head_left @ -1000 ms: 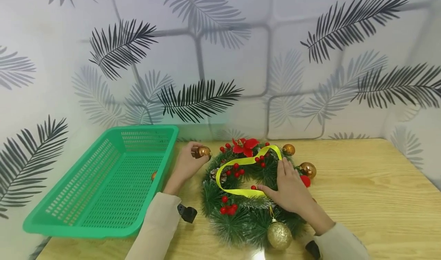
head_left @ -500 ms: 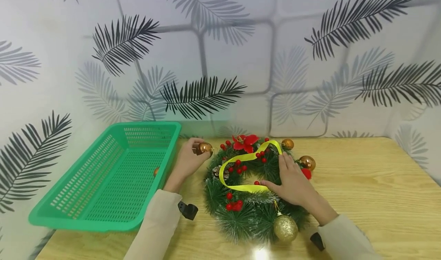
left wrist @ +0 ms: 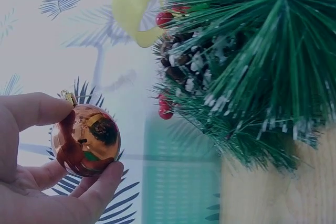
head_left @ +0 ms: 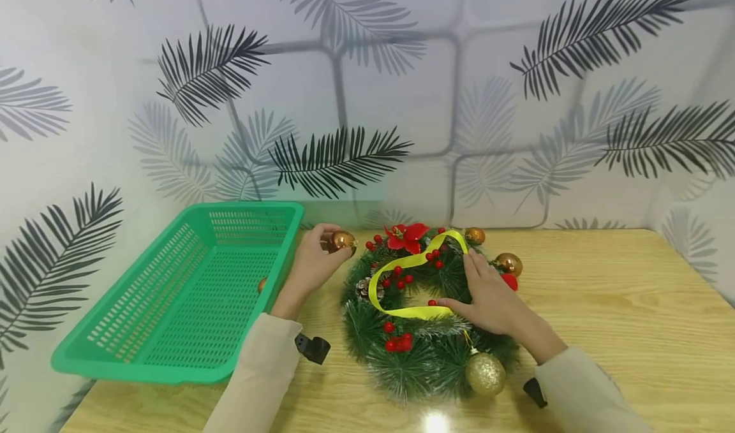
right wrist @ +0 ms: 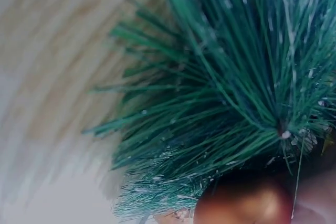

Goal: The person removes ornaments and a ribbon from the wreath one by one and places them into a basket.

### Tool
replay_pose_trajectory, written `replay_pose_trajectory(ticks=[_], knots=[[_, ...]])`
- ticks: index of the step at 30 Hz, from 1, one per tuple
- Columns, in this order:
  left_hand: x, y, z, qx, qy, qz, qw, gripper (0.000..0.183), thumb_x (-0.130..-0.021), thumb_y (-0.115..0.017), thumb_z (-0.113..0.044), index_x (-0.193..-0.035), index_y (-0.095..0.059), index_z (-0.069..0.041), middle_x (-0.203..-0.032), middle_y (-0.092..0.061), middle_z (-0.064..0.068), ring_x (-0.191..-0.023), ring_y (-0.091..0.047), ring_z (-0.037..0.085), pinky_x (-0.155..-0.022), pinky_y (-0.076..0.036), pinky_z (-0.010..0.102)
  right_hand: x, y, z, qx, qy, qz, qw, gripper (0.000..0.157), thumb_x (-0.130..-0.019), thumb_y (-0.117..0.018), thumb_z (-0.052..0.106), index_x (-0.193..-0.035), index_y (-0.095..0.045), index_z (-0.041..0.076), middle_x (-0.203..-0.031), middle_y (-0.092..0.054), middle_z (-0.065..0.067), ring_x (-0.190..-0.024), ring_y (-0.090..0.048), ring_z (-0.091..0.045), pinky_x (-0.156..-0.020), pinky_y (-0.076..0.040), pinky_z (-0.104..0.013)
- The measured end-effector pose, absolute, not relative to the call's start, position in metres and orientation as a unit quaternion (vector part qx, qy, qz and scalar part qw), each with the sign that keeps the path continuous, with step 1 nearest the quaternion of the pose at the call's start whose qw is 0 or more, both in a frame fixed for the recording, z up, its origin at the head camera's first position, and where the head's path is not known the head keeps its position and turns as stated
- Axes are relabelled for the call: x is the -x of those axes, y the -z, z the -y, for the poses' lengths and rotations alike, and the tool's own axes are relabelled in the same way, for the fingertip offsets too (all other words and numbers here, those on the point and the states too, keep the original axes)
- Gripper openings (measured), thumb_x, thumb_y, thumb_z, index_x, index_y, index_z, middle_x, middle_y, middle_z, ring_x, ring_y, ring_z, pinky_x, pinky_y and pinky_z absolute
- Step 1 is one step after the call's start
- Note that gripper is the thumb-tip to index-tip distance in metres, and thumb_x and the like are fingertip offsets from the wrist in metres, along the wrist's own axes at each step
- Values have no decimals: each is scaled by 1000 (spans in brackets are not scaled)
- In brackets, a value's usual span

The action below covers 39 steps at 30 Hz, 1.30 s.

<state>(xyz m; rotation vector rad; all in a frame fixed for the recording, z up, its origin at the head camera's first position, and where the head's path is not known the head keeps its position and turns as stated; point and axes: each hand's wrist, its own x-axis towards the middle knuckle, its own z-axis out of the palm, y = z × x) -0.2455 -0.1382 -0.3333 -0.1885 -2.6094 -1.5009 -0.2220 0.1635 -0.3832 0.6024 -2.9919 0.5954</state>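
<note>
My left hand (head_left: 317, 259) pinches a shiny copper Christmas ball (left wrist: 86, 139) between thumb and fingertips, its gold cap pointing toward the wreath. The ball is held just left of the green Christmas wreath (head_left: 396, 366), beside its pinecone (head_left: 367, 289). My right hand (head_left: 495, 296) rests on the wreath's right side, fingers extended and thumb spread toward the centre hole. A loop of yellow ribbon (head_left: 396, 266) lies across the wreath and runs to the right hand. Red berries (head_left: 399, 344), a red flower (head_left: 406, 238) and a glittery gold ball (head_left: 485, 374) decorate it.
A green plastic basket (head_left: 143, 374) stands left of my left arm, with an orange ball (head_left: 262, 285) partly hidden behind its near wall. Copper balls (head_left: 508, 264) hang at the wreath's right edge. The wooden table (head_left: 620, 305) backs onto a leaf-patterned wall.
The wreath has turned slightly counterclockwise under my right hand, the gold ball shifting right and the top flower left. My left hand keeps hold of the copper Christmas ball. The head view has shifted a little.
</note>
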Motion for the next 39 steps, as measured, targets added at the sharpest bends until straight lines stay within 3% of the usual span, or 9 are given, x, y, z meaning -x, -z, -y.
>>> replay_pose_trajectory(ticks=[18, 39], knots=[[238, 301, 145, 88, 484, 867, 80, 47, -87, -62, -11, -130, -48, 1, -120, -53, 20, -103, -56, 31, -84, -51, 41, 232, 382, -167, -227, -195, 954, 1, 98, -90, -53, 57, -148, -13, -12, -155, -10, -30, -141, -13, -50, -112, -18, -62], [238, 276, 178, 53, 446, 891, 72, 46, -89, -61, -16, -132, -49, -5, -125, -50, 18, -107, -53, 30, -81, -51, 39, 238, 379, -167, -248, -184, 951, -12, 99, -89, -54, 57, -148, -13, -11, -155, -9, -30, -141, -14, -49, -111, -21, -61]])
